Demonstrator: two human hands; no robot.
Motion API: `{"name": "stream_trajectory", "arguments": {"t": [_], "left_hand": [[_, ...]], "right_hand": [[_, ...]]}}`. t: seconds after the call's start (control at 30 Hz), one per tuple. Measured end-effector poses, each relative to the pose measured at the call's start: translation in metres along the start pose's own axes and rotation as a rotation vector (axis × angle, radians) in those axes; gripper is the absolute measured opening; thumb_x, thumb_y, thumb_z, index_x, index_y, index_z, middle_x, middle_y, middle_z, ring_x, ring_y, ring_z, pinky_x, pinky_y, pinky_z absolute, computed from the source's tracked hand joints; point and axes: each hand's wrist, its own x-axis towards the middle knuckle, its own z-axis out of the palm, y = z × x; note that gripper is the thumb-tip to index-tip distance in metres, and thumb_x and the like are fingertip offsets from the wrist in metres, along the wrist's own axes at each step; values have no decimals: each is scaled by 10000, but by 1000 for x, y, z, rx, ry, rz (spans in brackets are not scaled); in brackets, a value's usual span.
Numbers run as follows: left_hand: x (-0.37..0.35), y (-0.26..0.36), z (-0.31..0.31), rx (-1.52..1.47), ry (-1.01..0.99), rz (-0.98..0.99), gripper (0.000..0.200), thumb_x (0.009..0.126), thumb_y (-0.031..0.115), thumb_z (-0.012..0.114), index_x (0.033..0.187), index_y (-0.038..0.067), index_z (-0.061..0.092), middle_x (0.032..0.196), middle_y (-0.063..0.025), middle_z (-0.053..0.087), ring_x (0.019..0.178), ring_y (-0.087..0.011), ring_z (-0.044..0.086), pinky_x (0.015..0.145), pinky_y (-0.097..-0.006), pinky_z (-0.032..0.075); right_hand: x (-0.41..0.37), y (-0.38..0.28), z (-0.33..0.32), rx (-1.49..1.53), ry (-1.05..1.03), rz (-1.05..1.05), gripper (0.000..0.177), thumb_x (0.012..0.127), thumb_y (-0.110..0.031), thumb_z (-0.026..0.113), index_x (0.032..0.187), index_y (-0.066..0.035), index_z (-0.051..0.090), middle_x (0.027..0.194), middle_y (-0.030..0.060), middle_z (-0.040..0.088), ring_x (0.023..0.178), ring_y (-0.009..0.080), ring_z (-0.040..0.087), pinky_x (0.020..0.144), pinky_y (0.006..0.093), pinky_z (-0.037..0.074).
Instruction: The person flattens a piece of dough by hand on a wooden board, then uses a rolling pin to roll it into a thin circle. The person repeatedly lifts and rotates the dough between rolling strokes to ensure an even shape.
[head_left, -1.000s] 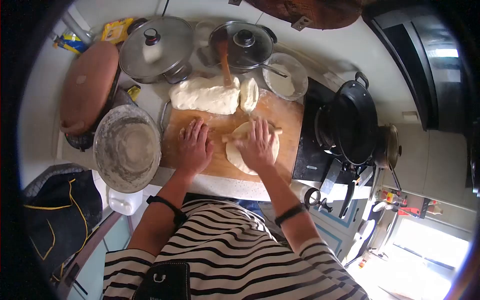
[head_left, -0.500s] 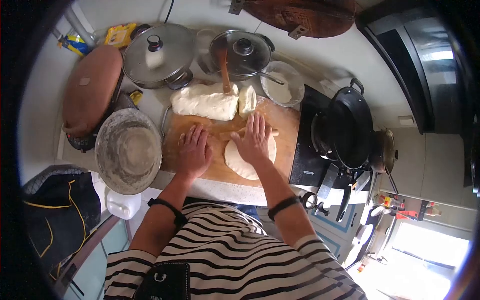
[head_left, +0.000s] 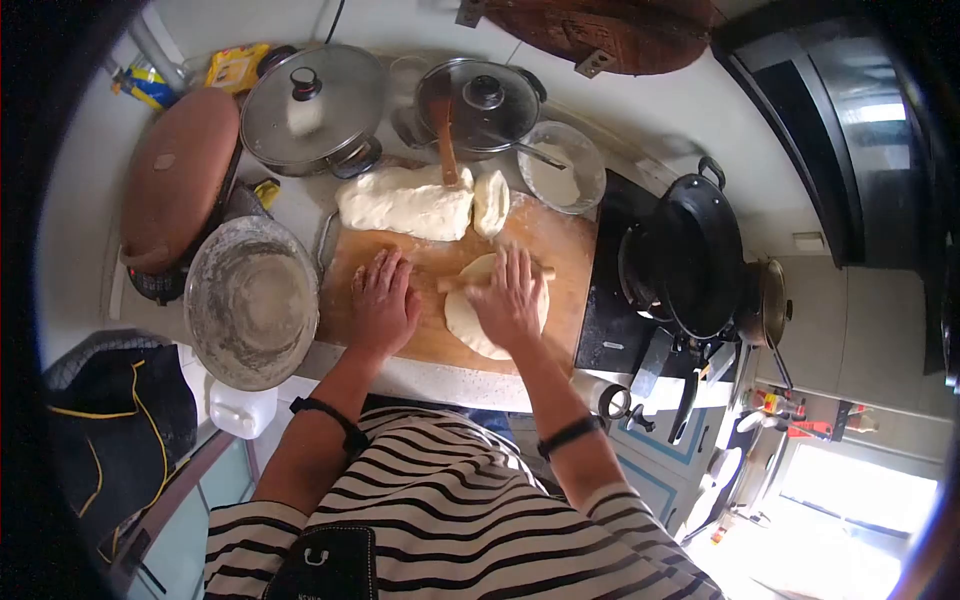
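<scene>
A flat round of dough (head_left: 468, 322) lies on the wooden board (head_left: 425, 343), with a short rolling pin (head_left: 456, 284) across it. My right hand (head_left: 508, 298) rests palm down over the pin, fingers stretched forward. My left hand (head_left: 385, 300) lies flat on the board to the left of the dough, its fingers apart and nothing in it. Behind the hands are a long block of dough (head_left: 405, 203) and, beside its right end, a smaller cut piece (head_left: 491, 204). A brown wooden handle (head_left: 447, 150) touches the long block.
A floury metal bowl (head_left: 252, 303) stands left of the board. Behind are a large lidded pan (head_left: 313, 105), a smaller lidded pot (head_left: 480, 105) and a bowl of flour (head_left: 562, 168). On the right, a black wok (head_left: 700, 255) sits on the dark cooktop (head_left: 612, 330).
My right hand has drawn back slightly toward me over the dough, and more of the pin and the dough's far edge shows. My left hand stays on the board.
</scene>
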Motion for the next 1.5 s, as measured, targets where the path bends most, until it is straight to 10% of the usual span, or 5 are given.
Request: {"name": "stream_trajectory", "arguments": {"t": [0.43,0.73,1.5], "left_hand": [[3,1,-8,3,-8,-12,473,864,251,637,1294,69,558,1468,-131,471,1388,-332,418,1117,-566,318],[0,-2,-3,-24,-21,18,479,888,230,612,1325,54,531,1492,-163,430,1402,-370,378,1129,-588,285],[3,2,-7,6,-20,3,483,877,267,619,1306,57,548,1465,-143,480,1403,-330,396,1127,-567,309]], "right_hand": [[-79,12,-7,-35,-110,3,760,976,-506,528,1542,-49,308,1629,247,179,1521,416,145,1145,711,121],[1,30,8,18,265,-50,402,983,-282,564,1328,-75,565,1398,167,518,1421,379,359,1097,685,235],[3,11,-2,-18,-5,-5,852,953,-554,542,1539,2,272,1621,239,215,1517,403,164,1148,687,199]]}}
